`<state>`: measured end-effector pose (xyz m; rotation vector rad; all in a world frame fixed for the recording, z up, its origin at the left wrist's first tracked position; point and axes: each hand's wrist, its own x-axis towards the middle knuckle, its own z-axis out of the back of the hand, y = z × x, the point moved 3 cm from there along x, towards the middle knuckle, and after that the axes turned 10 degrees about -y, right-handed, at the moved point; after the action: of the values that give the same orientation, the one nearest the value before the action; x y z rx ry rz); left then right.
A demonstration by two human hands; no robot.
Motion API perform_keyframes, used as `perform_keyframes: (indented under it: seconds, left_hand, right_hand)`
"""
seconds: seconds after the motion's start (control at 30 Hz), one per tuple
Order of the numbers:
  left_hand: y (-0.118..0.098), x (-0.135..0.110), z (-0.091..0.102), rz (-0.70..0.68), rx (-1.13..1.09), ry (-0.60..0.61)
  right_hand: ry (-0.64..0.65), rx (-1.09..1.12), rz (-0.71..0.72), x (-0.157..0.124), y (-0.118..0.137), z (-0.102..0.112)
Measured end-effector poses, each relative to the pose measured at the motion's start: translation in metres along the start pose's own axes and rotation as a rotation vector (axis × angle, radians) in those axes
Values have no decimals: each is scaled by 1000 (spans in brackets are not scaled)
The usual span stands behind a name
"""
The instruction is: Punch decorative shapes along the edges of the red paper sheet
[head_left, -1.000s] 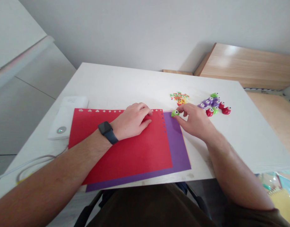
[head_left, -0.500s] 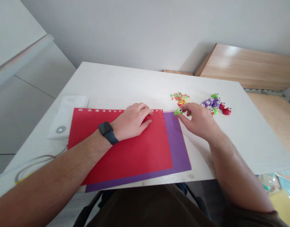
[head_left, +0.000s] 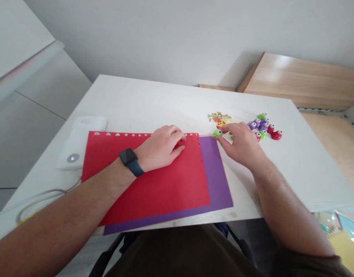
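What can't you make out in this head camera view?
All in the head view:
Green craft punch: the right hand covers part of it, so a firm grip can't be confirmed.
Red paper: the left hand hides part of its punched top edge.
Coloured paper bits: too small to tell their shapes.
Yellow and blue items: cut off by the frame's corner.

A white table (head_left: 154,100) fills the middle of the view, with a white plastic device (head_left: 81,144) at its left edge and a thin white cable (head_left: 50,191) looping off left. A pale wooden board (head_left: 301,77) stands beyond it at far right, before a grey wall (head_left: 165,38). Near right, below the table, lie colourful packets (head_left: 344,246), perhaps craft supplies.
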<state>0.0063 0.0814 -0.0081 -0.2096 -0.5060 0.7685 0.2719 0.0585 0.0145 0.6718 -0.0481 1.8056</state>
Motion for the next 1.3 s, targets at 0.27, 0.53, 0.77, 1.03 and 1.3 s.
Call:
perform_keyframes:
  seconds: [0.27,0.53,0.77,1.03,1.3]
  left_hand:
    - [0,0,-1,-3,-7,-7]
    - [0,0,0,-14,5,-4]
    - [-1,0,0,-15,10,-2]
    - [1,0,-1,-17,8,-12]
    - [0,0,-1,-19,16,-12]
  right_hand:
    - [-70,-151,29,3,-4,-11]
    - [-80,-122,-33,3,-15,4]
    - [-60,-165,24,2,-11,-8]
    - [-73,-178,97,6,-5,-16]
    - [-166,-171,42,5,-15,-14]
